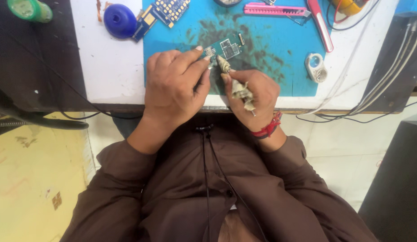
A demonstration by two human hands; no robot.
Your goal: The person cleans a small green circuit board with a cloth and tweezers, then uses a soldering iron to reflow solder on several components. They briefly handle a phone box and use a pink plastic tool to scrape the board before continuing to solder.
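Head cam view: right hand [251, 96] is pinched shut around a grimy, residue-caked tool [237, 87], tip down at the near edge of a small green circuit board [226, 47]. Left hand [174, 87] pins that board with thumb and forefinger tips closed on its corner, flat on the teal work mat [280, 49]. I'd say keep the board pressed flat and work the tip lightly, short strokes, so nothing skids. Around it: pink utility knife [273, 10], small loupe [316, 67], blue dome-shaped thing [120, 20], another blue board [165, 11] further up.
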